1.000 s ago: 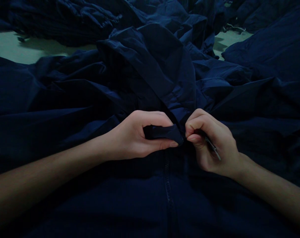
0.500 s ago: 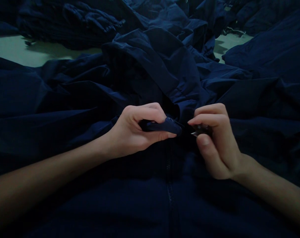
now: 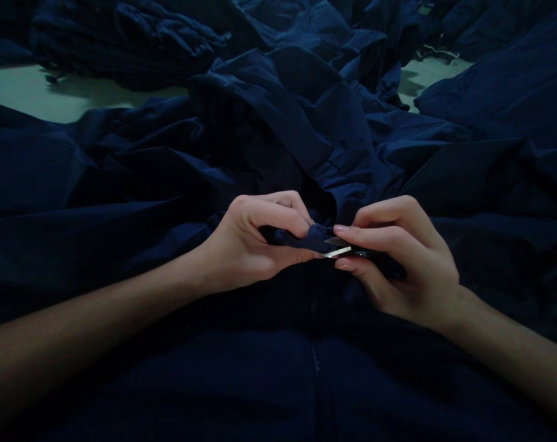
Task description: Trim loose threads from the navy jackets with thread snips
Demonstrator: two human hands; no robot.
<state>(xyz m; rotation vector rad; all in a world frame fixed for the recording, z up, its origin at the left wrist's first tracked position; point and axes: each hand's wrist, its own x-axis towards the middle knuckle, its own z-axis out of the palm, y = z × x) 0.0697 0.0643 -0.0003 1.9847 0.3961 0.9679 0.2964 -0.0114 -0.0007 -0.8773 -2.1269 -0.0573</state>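
Note:
A dark blue garment (image 3: 190, 374) with a seam down its middle spreads under both hands. My left hand (image 3: 264, 239) pinches a folded edge of its fabric (image 3: 319, 234) between thumb and fingers. Close by on the right, my right hand (image 3: 393, 255) is closed on a small pair of metal snips (image 3: 338, 252). The two pointed blades show, slightly apart, at the folded edge beside my left thumb tip. The rest of the snips is mostly hidden in my right hand and in shadow.
More dark blue cloth lies heaped at the back left (image 3: 167, 37) and at the right (image 3: 503, 86). Parts of a pale surface (image 3: 70, 98) show between the heaps, with loose threads (image 3: 439, 52) at the back right.
My right hand has moved left, bringing the snips to the folded fabric, and more of the blades shows. My left hand has barely moved.

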